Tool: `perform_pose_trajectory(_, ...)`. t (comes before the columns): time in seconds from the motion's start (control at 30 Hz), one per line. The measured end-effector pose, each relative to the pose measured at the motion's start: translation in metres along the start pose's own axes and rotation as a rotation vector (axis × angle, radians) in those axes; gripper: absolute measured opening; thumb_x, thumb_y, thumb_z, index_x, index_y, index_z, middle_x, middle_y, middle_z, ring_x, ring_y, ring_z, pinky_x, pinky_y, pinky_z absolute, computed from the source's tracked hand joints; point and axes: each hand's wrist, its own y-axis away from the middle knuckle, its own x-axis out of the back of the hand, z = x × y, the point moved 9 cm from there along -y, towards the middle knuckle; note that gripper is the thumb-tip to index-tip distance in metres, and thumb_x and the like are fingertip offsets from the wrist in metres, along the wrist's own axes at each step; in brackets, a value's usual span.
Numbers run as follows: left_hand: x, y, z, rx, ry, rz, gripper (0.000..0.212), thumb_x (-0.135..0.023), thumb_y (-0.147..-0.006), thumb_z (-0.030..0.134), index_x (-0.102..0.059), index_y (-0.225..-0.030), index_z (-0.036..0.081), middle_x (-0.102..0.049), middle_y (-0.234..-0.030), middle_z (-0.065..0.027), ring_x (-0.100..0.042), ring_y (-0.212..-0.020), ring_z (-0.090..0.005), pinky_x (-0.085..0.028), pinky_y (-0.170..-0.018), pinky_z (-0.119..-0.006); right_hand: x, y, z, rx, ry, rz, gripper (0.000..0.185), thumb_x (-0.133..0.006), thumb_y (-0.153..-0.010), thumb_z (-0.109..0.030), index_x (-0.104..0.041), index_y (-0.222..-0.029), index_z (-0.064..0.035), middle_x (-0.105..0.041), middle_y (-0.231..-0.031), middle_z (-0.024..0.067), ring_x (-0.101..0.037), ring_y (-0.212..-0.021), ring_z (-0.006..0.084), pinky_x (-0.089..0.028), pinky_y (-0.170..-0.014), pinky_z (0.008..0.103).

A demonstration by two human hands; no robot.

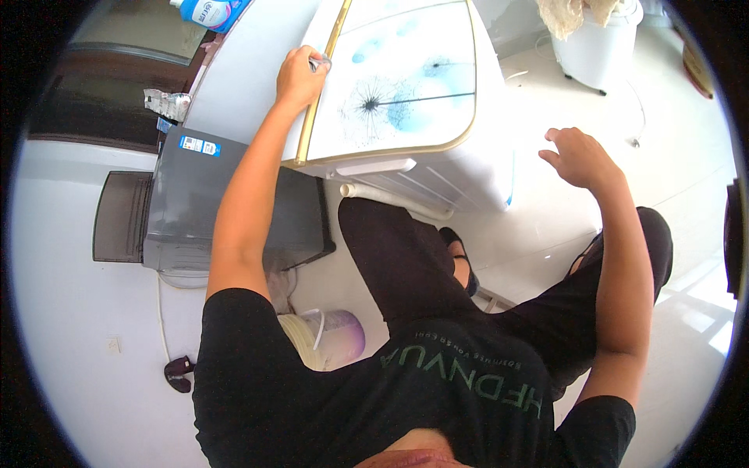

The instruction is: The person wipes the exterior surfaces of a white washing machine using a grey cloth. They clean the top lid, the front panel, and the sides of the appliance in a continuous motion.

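Note:
My left hand (301, 79) is at the gold trim (319, 102) along the left edge of a white appliance or cabinet (485, 152). Its fingers are closed on a small grey item (319, 62), perhaps a folded cloth, mostly hidden by the fingers. Dandelions and pale blue circles decorate the glossy white panel (421, 120) right beside this hand. My right hand (579, 157) hangs over the pale floor to the right of the panel, fingers slightly bent and apart, holding nothing. A ribbed white hose (398, 199) lies along the lower side, near my left knee.
A dark grey appliance (193, 193) with a sticker stands left, under my left arm. Behind my left elbow is a handled plastic bucket (333, 339). A blue detergent bottle (213, 13) lies top left. At upper right stands a white tub (603, 50) with beige cloth over it.

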Motion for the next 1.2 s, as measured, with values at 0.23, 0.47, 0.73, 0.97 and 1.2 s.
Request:
perform_pose_trajectory(0.23,0.040,0.106,0.146,0.080,0.891,0.086,0.025,-0.065,-0.102,0.023,-0.067,-0.113,0.001,-0.067,-0.106,-0.0070,-0.061,-0.099,-0.0144,-0.048,-0.091,-0.031,0.075,0.042,-0.045,0.379,-0.367,0.658,0.016,-0.065,-0.097,-0.007,-0.071,-0.108,0.0036,-0.070,-0.097,0.0172,-0.071,-0.074,0.0257,-0.058,-0.068,0.0346)
perform_pose_trajectory(0.47,0.031,0.181,0.194,0.300,1.662,-0.030,0.037,-0.038,-0.114,0.031,-0.046,-0.137,0.003,-0.050,-0.126,-0.0042,-0.046,-0.115,-0.0108,-0.035,-0.105,-0.027,0.075,0.098,-0.160,0.656,-0.861,0.462,0.035,-0.071,-0.098,-0.021,-0.064,-0.123,0.0034,-0.069,-0.101,0.0170,-0.069,-0.079,0.0204,-0.057,-0.070,0.0315)
perform_pose_trajectory(0.73,0.095,0.199,0.181,-0.130,1.181,0.302,0.070,-0.029,-0.110,0.049,-0.031,-0.155,-0.004,-0.039,-0.157,-0.0215,-0.044,-0.141,-0.0325,-0.036,-0.116,-0.049,0.083,0.080,-0.172,0.546,-1.251,0.376,0.025,-0.067,-0.097,-0.002,-0.059,-0.120,0.0032,-0.065,-0.108,0.0062,-0.064,-0.094,0.0104,-0.054,-0.084,0.0262)
perform_pose_trajectory(0.97,0.077,0.160,-0.088,0.525,0.968,0.827,0.044,-0.049,-0.108,0.035,-0.062,-0.130,-0.001,-0.065,-0.129,-0.0162,-0.061,-0.121,-0.0258,-0.043,-0.106,-0.041,0.163,0.001,-0.181,0.525,-0.813,0.673,0.018,-0.067,-0.094,-0.008,-0.068,-0.111,-0.0005,-0.070,-0.104,0.0101,-0.066,-0.091,0.0172,-0.054,-0.080,0.0299)
perform_pose_trajectory(1.2,-0.107,0.128,-0.137,0.638,2.151,0.253,0.063,-0.040,-0.107,0.053,-0.055,-0.142,0.002,-0.061,-0.141,-0.0153,-0.057,-0.130,-0.0286,-0.044,-0.110,-0.043,0.116,-0.138,-0.243,0.568,-0.248,0.394,0.023,-0.071,-0.090,-0.016,-0.073,-0.113,-0.0111,-0.068,-0.118,0.0149,-0.068,-0.102,0.0331,-0.054,-0.092,0.0434)
